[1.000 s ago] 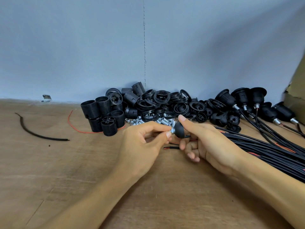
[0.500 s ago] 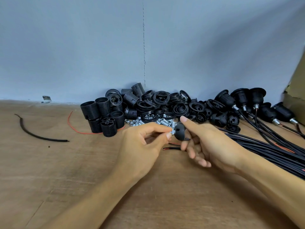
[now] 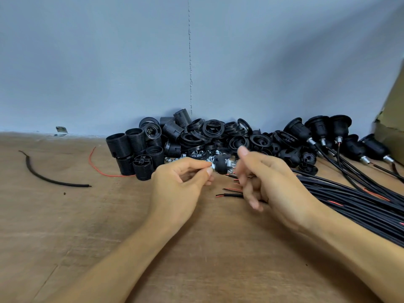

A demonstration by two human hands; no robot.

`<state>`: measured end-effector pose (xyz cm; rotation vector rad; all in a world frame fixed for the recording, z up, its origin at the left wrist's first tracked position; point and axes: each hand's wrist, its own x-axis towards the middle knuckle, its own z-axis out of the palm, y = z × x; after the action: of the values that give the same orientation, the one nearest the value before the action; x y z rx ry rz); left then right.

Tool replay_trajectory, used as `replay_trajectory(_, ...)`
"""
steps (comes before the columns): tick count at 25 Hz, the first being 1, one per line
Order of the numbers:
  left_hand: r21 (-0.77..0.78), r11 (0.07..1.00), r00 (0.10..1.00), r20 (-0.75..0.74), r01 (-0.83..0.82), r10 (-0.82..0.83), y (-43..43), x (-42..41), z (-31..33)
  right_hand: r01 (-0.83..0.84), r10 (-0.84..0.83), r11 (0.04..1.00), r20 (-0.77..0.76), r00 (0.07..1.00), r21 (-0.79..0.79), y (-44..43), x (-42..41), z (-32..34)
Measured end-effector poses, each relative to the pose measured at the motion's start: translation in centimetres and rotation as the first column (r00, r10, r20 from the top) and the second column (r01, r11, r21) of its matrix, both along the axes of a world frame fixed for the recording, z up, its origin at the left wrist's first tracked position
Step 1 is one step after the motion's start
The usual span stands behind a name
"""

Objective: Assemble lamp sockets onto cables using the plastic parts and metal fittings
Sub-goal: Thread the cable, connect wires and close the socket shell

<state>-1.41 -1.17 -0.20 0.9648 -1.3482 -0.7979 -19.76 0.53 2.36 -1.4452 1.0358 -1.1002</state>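
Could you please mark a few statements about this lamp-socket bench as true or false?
1. The left hand pinches the metal fitting at the black socket cap. True.
2. The right hand grips the socket cap. False: it is open and apart from the cap.
3. The cable bundle lies on the person's right. True.
4. The loose red wire lies right of the cable bundle. False: it lies on the left, beside the threaded barrels.
5. Assembled sockets on cables lie far right by the wall. True.
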Motion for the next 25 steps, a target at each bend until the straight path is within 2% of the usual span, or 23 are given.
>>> replay_trajectory(2,0.007,0.999,0.999,0.026,0.033,-0.033,0.19,-0.13,-0.08,0.003,-0.003,1.000,-0.036,0.999,-0.002,-0.12,-0.10,-0.03)
replay_trajectory(4,0.003,0.998,0.998,0.028,0.061,-0.061,0.40,-0.30,-0.11,-0.031,0.043,0.996,-0.142,0.989,0.084,-0.15,-0.43,-0.01)
replay_trajectory(6,0.008,0.997,0.998,0.003,0.070,-0.070,0.22,-0.29,-0.07,-0.032,0.051,0.991,-0.147,0.988,0.131,-0.21,-0.70,0.05)
replay_trajectory(10,0.046,0.997,0.997,-0.043,0.069,-0.067,0.21,-0.11,0.08,0.064,-0.074,0.994,-0.127,0.989,-0.085,-0.36,-0.40,-0.80)
replay_trajectory(12,0.056,0.995,0.995,-0.046,0.086,-0.084,0.31,-0.13,0.09,0.067,-0.098,0.985,-0.190,0.977,-0.161,-0.34,-0.25,-0.93)
replay_trajectory(14,0.051,0.993,0.994,-0.031,0.105,-0.103,0.43,-0.25,0.10,0.084,-0.105,0.992,-0.243,0.964,-0.096,-0.23,-0.12,-0.74)
replay_trajectory(16,0.054,0.993,0.994,-0.028,0.109,-0.108,0.36,-0.33,0.15,0.112,-0.108,0.993,-0.158,0.982,0.020,-0.22,-0.37,-0.31)
replay_trajectory(18,0.066,0.991,0.992,-0.055,0.114,-0.110,0.40,-0.23,0.21,0.026,-0.032,0.998,-0.117,0.993,-0.053,-0.15,-0.39,-0.22)
replay_trajectory(20,0.068,0.990,0.991,-0.043,0.127,-0.124,0.53,-0.23,0.21,-0.032,0.024,0.999,-0.192,0.981,-0.036,-0.06,-0.07,-0.12)
replay_trajectory(22,0.054,0.989,0.991,0.014,0.135,-0.136,0.67,-0.36,0.26,-0.001,0.029,0.989,-0.192,0.981,0.145,-0.11,0.25,-0.30)
replay_trajectory(23,0.047,0.990,0.990,0.032,0.136,-0.138,0.67,-0.41,0.31,0.031,-0.002,0.983,-0.158,0.987,0.181,-0.12,0.28,-0.24)
replay_trajectory(25,0.047,0.989,0.989,0.024,0.143,-0.145,0.63,-0.51,0.43,0.047,-0.039,0.996,-0.117,0.992,0.070,-0.16,0.06,-0.17)
